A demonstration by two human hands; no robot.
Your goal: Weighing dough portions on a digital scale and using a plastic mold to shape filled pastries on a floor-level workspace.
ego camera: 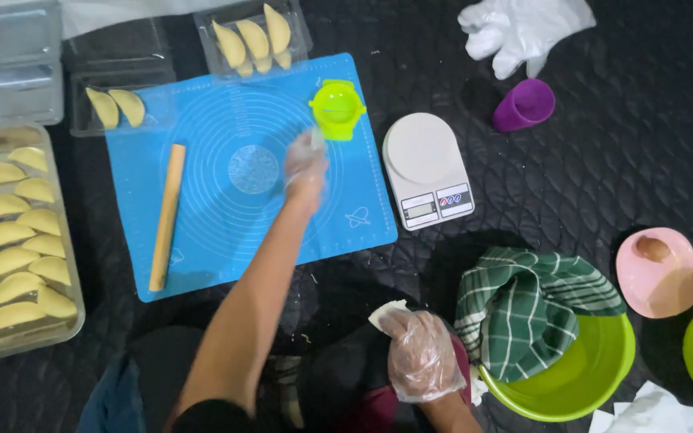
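I sit over dark quilted floor covering (603,176), stitched in curved diamond pattern, filling whole view. No wall or window in my sight. Light soft, even, from above; faint sheen on quilting, shadows short. Blue mat (202,265) lies flat on it. Clear plastic trays (10,64) line my left edge.

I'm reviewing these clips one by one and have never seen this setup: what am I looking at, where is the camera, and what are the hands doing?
One camera sits on a person's head, looking down at their own two gloved hands. The left hand reaches over a blue mat toward a green dumpling press. The right hand rests near the lap, holding something pale that I cannot make out. Also on the mat: a rolling pin and a dough round. Around it: trays of folded dumplings, a kitchen scale, a purple cup, and a checked cloth over a green bowl.
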